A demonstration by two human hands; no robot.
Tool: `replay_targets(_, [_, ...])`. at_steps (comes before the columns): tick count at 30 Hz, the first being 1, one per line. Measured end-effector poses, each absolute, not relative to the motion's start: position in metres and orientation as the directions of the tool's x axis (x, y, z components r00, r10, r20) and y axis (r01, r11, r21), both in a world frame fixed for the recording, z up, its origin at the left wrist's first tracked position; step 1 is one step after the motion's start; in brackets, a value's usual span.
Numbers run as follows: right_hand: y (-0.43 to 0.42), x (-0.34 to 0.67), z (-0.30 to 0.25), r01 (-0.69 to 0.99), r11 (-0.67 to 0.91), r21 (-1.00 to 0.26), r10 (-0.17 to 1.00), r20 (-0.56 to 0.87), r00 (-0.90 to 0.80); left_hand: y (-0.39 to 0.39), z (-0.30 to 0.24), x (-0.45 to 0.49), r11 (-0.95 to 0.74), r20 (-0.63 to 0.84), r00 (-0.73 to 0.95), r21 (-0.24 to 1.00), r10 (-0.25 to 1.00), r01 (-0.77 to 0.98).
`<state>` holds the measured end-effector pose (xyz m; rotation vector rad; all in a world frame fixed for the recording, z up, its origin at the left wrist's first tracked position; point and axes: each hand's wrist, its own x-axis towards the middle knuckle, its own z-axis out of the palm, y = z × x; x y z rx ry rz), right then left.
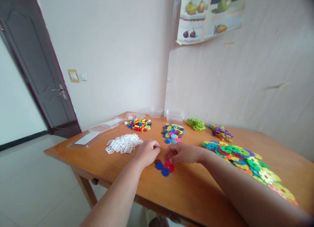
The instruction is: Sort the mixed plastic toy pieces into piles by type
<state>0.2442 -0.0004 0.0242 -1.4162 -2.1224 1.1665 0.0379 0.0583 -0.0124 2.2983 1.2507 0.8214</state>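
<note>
On the table in front of me lies a small cluster of notched plastic discs: blue discs, a red disc, a brown one and a pink disc. My right hand reaches in from the right, its fingers pinched at the pink disc. My left hand is closed just up and left of the cluster, thumb against the curled fingers. Whether anything sits inside its fingers is hidden. Beyond both hands is a pile of small multicoloured notched discs.
White plastic frames lie left of my left hand, with small coloured blocks behind. Large flower discs spread under and beyond my right forearm. Green pieces, purple pieces, clear tubs and clear lids line the back and left.
</note>
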Motion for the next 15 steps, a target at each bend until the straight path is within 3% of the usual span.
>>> replay_targets(4, [-0.005,0.242,0.030,0.691,0.188,-0.698,0.882,-0.189,-0.432,0.057,-0.010,0.038,-0.505,0.295,0.414,0.593,0.861,0.628])
replay_targets(7, [-0.005,0.242,0.029,0.687,0.126,-0.716,0.912,-0.188,-0.364,0.056,-0.009,0.038,-0.498,0.286,0.413,0.595,0.865,0.631])
replay_targets(10, [0.005,0.245,0.025,0.564,-0.010,-0.825,0.948,-0.187,-0.256,0.056,-0.009,0.038,-0.498,0.284,0.414,0.587,0.865,0.638])
replay_targets(15, [0.031,0.255,0.024,0.267,-0.108,-0.958,0.989,-0.077,0.127,0.057,-0.012,0.038,-0.501,0.291,0.412,0.594,0.863,0.630])
